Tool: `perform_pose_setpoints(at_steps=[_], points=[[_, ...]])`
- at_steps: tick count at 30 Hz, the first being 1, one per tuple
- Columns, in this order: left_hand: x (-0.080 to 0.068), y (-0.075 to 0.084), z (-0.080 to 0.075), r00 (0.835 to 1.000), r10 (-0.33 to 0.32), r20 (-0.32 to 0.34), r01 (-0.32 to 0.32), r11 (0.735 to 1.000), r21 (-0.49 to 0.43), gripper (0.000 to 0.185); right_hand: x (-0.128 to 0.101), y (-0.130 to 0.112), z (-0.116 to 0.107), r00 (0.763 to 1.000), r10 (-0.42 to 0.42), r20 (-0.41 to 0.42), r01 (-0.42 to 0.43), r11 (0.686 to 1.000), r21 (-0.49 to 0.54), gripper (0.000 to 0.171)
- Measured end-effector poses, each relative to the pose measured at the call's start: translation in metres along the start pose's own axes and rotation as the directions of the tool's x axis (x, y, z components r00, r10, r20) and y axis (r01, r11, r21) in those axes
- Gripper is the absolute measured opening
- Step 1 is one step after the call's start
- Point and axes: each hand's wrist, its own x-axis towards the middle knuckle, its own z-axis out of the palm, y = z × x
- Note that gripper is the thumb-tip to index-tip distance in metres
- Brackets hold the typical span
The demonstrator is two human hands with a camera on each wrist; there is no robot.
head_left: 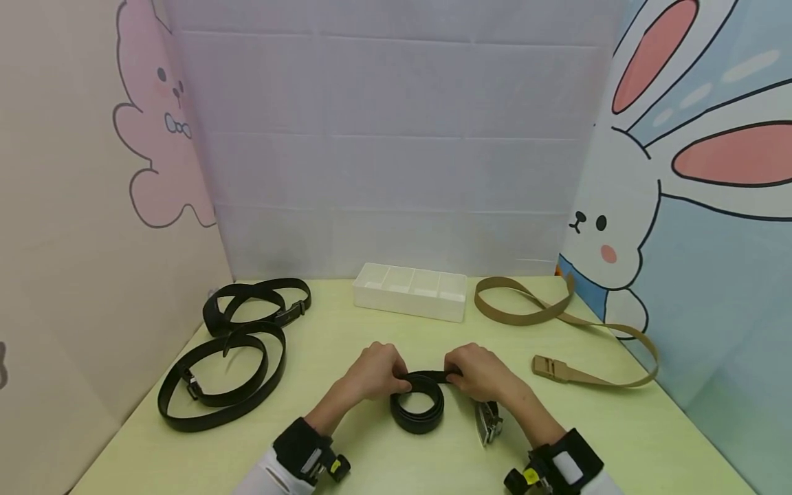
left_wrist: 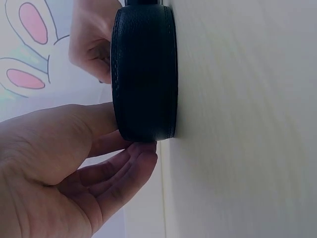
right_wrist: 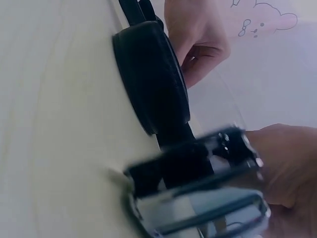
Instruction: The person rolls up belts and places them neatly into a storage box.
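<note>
Head view: left hand (head_left: 371,372) and right hand (head_left: 479,371) both gripping coiled black belt (head_left: 417,405) on table (head_left: 371,447); buckle (head_left: 489,421) beside right wrist.

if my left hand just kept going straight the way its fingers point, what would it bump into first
Probably the rolled black belt: the left hand already grips its near rim, fingers pointing across it toward the right hand, which holds the far side. Depth beyond is unclear.

Coiled belt (head_left: 417,402) on the desk (head_left: 371,330) near its front edge, left hand (head_left: 374,371) at its left, right hand (head_left: 479,371) at its right, buckle (head_left: 489,421) just right of the coil, divided tray (head_left: 410,291) behind, two looped belts (head_left: 229,357) far left, long strap (head_left: 557,330) far right.
</note>
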Motion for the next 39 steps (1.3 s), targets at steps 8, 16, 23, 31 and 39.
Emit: perform_pose_setpoints(at_steps=[8,16,23,31,39], points=[[0.000,-0.008,-0.002,0.998,-0.046,-0.049,0.048,0.998,0.038,0.008,-0.004,0.003,-0.008,0.999,0.028,0.045,-0.030,0.999,0.036,0.019],[-0.001,-0.008,-0.002,0.994,-0.071,-0.086,0.075,0.997,0.037,0.008,-0.002,-0.004,-0.007,0.993,-0.020,0.117,0.005,0.992,0.127,0.024],[-0.002,-0.005,-0.002,0.992,-0.054,-0.115,0.062,0.995,0.072,0.012,0.001,-0.015,-0.003,0.990,-0.037,0.138,0.013,0.985,0.171,0.031],[-0.002,-0.002,-0.002,0.991,-0.050,-0.124,0.059,0.996,0.067,0.015,0.004,-0.022,-0.001,0.983,-0.015,0.181,-0.031,0.968,0.250,0.030],[-0.003,-0.006,0.000,0.994,-0.016,-0.105,0.024,0.997,0.077,0.013,0.003,-0.020,-0.001,0.983,-0.005,0.186,-0.044,0.964,0.262,0.039]])
